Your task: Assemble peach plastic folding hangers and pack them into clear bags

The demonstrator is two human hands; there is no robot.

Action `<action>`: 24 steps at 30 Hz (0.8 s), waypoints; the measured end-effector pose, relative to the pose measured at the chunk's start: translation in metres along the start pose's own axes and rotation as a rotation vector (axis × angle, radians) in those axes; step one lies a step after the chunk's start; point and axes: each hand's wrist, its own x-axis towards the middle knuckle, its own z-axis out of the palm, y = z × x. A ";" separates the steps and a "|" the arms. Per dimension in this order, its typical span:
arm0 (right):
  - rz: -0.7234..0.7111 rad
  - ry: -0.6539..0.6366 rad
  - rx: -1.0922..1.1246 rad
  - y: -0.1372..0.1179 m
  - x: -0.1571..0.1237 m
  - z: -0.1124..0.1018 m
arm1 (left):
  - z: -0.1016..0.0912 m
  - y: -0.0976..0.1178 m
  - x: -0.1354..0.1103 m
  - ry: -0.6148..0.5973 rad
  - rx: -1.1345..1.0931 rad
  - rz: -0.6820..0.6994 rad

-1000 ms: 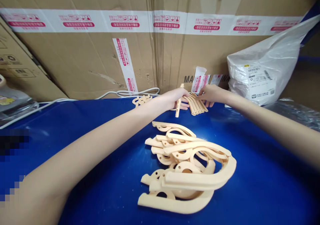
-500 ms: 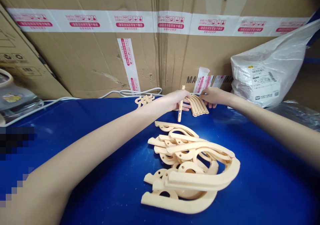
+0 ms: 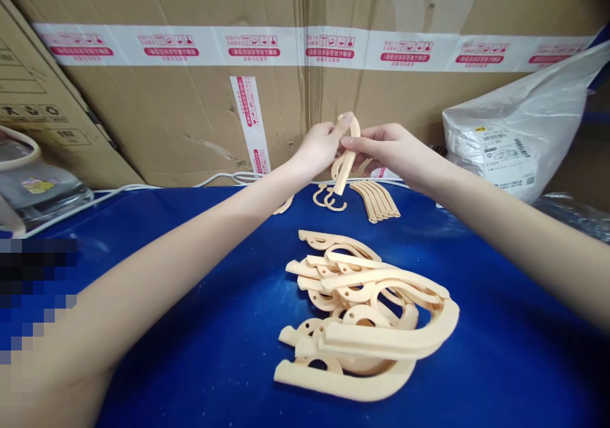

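Observation:
My left hand (image 3: 321, 148) and my right hand (image 3: 391, 150) meet above the back of the blue table. Between them is a cream plastic hanger arm (image 3: 351, 152), curved at the top and tilted, its straight end pointing down. Fingers of both hands close around its upper part. Behind it shows a rounded cream part, mostly covered by the fingers. Beneath the hands lie cream hooks (image 3: 328, 197). To their right is a neat row of slim curved arms (image 3: 375, 200). Nearer to me, larger hanger arms (image 3: 381, 339) with round cut-outs lie in a loose pile.
Large cardboard boxes (image 3: 190, 110) stand along the back edge, with a white cable (image 3: 229, 177) running before them. A white plastic bag (image 3: 505, 142) sits at the back right. On the left is a clear container (image 3: 38, 174). Another cream piece (image 3: 284, 206) shows beside my left forearm.
Both hands have risen and come together on the hanger arm. My right hand has left the row of slim arms. The hooks on the table now show. The near pile looks the same.

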 end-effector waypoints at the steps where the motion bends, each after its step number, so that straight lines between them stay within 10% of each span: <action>1: 0.004 0.011 0.013 0.001 0.001 -0.002 | -0.008 -0.001 -0.001 0.023 -0.013 0.042; 8: -0.096 0.126 -0.275 0.012 0.009 -0.030 | -0.049 -0.013 -0.017 -0.087 0.111 0.180; 17: -0.409 0.111 -1.142 0.017 0.005 -0.027 | -0.040 -0.028 -0.030 -0.035 0.259 0.311; 24: 0.012 -0.043 -0.387 0.034 0.012 -0.009 | -0.027 -0.052 -0.030 0.027 0.433 0.297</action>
